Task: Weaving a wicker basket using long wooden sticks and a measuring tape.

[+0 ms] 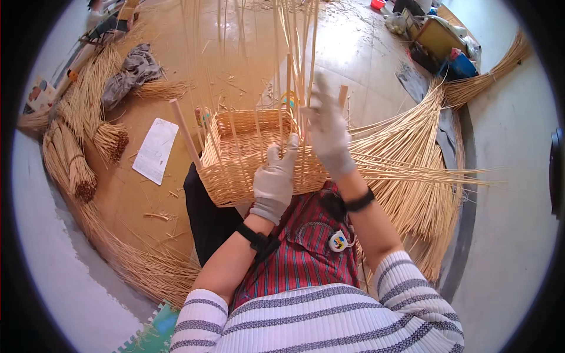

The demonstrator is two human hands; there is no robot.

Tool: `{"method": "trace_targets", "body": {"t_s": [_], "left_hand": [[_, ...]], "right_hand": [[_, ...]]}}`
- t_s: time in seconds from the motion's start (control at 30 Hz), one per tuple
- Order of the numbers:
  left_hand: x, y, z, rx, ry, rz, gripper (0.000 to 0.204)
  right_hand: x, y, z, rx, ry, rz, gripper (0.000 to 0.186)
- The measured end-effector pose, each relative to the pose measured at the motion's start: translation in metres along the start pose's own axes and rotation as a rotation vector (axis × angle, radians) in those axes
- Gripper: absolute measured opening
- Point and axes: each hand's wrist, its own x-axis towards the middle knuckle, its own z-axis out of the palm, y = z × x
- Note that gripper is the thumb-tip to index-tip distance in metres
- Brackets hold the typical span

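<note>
A half-woven rectangular wicker basket [235,176] rests on my lap, tilted so that its inside shows. Thin upright stakes rise from its walls, and thicker wooden rods [183,130] stand at its corners. My left hand [273,179], in a whitish glove, grips the near wall, with fingertips up by the rim. Beside the right corner, my gloved right hand [331,132] is raised among the uprights, its fingers pointing up and smeared by motion. Whether it holds a strand cannot be made out. Long loose weaving strands [406,169] run out rightward from the basket's right side.
A large fan of pale wicker rods [421,194] spreads on the floor at right. Tied bundles [73,159] and a grey cloth [130,73] lie at left, near a white sheet of paper [155,151]. Boxes and bags [438,41] are piled at far right.
</note>
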Motion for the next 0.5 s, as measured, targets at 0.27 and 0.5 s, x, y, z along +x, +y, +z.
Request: {"method": "trace_targets", "body": {"t_s": [0.27,0.5], "left_hand": [[-0.002,-0.001,-0.016,-0.290,-0.001,-0.010,0.055],[-0.064,0.010,-0.021,-0.924,-0.373,0.015,0.024]], "right_hand": [[-0.217,-0.049,-0.103,-0.365,-0.445,0.062,0.046],[-0.213,-0.023,-0.078,-0.207,-0.437,0.207,0.020]]}}
